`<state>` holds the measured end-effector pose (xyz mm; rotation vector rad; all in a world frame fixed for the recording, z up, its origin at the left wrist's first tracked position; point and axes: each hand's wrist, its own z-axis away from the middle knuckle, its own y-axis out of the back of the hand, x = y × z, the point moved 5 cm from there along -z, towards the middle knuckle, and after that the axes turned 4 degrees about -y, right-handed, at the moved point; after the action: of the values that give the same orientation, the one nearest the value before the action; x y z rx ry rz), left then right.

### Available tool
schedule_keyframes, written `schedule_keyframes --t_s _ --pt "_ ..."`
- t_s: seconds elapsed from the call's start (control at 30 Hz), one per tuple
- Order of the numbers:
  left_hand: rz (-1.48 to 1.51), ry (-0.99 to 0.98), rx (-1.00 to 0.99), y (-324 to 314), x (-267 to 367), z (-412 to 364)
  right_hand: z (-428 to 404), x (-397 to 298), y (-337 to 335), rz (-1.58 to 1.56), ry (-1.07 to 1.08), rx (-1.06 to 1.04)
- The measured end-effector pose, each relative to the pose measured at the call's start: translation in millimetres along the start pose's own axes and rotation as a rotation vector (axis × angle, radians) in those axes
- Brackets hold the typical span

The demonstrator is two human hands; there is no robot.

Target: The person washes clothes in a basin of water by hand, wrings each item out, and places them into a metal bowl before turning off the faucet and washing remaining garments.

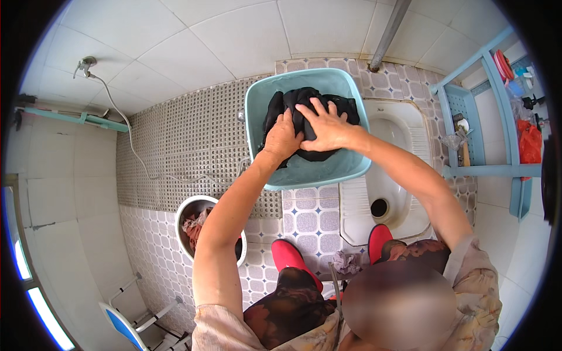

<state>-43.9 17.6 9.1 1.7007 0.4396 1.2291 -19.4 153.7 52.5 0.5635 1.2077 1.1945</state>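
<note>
Dark wet-looking cloth lies bunched in a light blue plastic basin at the upper middle. My left hand presses on the near left part of the cloth, fingers pointing up and away. Just to its right, my right hand lies on top of the cloth with its fingers spread and its thumb close to the left hand. Both palms face down, and whether either hand grips any fabric cannot be told. The underside of the cloth is hidden.
A squat toilet adjoins the basin on the right. At lower left, a white bucket holds reddish and dark cloth. A shower hose trails over the perforated mat. Blue shelves line the right wall; crumpled purplish material lies between my red shoes.
</note>
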Motion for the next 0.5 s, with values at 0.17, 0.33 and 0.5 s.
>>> schedule_keyframes --t_s 0.17,0.33,0.5 --pt "-0.01 0.058 -0.114 -15.5 -3.4 -9.6 -7.2 7.5 -20.1 0.253 0.025 0.046" --pt "-0.147 0.134 -0.356 -61.3 -51.8 -9.7 -24.9 5.2 -52.5 0.401 0.122 0.114" --pt "-0.889 -0.516 -0.371 -62.0 1.8 -5.6 -29.9 47.1 -61.8 0.435 0.067 -0.028"
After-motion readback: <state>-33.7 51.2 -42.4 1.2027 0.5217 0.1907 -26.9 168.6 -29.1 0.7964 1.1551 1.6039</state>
